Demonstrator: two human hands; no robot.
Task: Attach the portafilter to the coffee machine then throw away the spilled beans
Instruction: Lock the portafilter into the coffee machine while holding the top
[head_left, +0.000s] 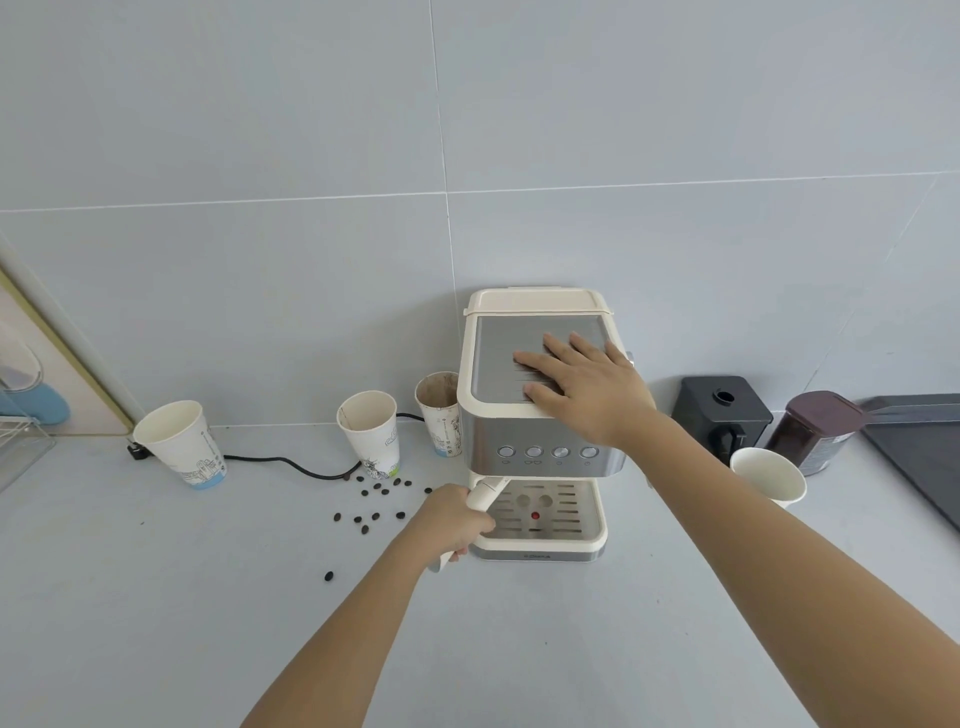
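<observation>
A cream and steel coffee machine (540, 436) stands against the tiled wall. My right hand (582, 384) lies flat on its grey top, fingers spread. My left hand (452, 519) is closed around the cream handle of the portafilter (485, 493), which points up and right under the machine's front, above the drip tray (545, 514). The portafilter's head is hidden under the machine. Several dark coffee beans (374, 499) lie scattered on the counter left of the machine, with one stray bean (329, 576) nearer to me.
Three paper cups (182, 441), (370, 434), (439, 410) stand left of the machine, with a black power cable (291, 462) behind them. To the right are another paper cup (769, 475), a black grinder (722, 415), a dark jar (815, 431) and a dark tray (914, 441).
</observation>
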